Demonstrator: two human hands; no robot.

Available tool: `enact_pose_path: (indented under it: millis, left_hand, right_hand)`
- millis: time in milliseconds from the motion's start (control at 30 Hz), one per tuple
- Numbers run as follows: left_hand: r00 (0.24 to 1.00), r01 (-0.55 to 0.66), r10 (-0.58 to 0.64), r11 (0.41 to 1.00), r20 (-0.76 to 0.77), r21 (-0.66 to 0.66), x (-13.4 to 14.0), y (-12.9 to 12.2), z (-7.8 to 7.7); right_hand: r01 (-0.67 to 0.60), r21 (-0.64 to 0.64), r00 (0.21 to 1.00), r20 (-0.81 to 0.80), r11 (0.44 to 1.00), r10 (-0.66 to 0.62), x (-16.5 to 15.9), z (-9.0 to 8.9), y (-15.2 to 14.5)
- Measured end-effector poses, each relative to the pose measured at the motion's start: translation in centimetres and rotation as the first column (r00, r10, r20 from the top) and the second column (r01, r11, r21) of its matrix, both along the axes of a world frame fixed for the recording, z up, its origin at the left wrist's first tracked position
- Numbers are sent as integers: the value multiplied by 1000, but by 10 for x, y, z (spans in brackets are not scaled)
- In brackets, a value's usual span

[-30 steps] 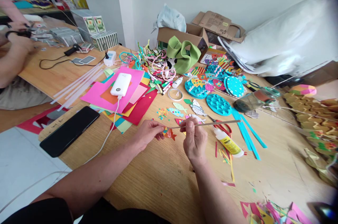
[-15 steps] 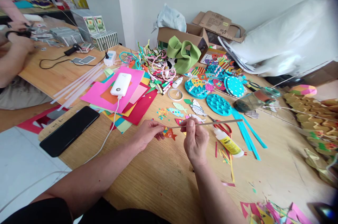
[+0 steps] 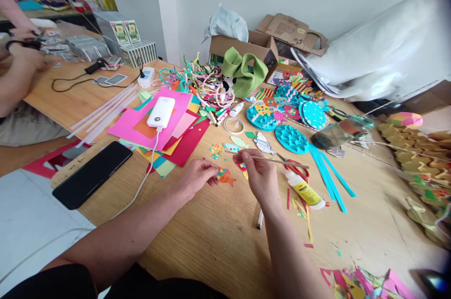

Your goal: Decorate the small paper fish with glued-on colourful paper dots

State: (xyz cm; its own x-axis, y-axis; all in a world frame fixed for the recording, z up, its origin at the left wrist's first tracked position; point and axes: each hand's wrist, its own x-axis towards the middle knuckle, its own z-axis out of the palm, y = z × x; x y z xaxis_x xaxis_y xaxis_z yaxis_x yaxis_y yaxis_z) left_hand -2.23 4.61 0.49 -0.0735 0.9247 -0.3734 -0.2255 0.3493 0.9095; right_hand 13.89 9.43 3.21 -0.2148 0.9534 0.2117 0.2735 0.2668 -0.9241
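My left hand [image 3: 198,177] pinches the head end of an orange paper fish [image 3: 228,178] dotted with small coloured pieces, just above the table. A thin wooden stick [image 3: 289,164] lies between the closed fingers of my right hand [image 3: 261,177]. The stick's tip points left, above a small heap of paper bits [image 3: 215,151]. Behind my right hand lie more paper fish [image 3: 263,144], one of them partly hidden by the fingers. Near my right wrist are a glue bottle [image 3: 305,190], red-handled scissors [image 3: 302,167] and a pen [image 3: 260,220].
Coloured paper sheets [image 3: 128,127] carry a white power bank [image 3: 162,112] with a cable. A black phone [image 3: 92,174] lies at the left edge. Blue discs [image 3: 291,139], blue strips [image 3: 327,181] and a glass jar [image 3: 340,133] stand right. Another person's hands [image 3: 26,50] hold scissors far left.
My right hand has drawn the stick away from the fish, its tip now up and left near the paper bits. The pen beside my wrist has come into view.
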Motion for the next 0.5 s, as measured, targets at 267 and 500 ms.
enact_pose_path:
  millis: [267, 500]
  left_hand:
    - [995, 30, -26, 999, -94, 34, 0, -2, -1]
    - [986, 33, -27, 999, -162, 34, 0, -2, -2]
  right_hand:
    - [-205, -140, 967, 124, 969, 223, -2, -6, -1]
    - [-209, -195, 953, 182, 958, 244, -3, -6, -1]
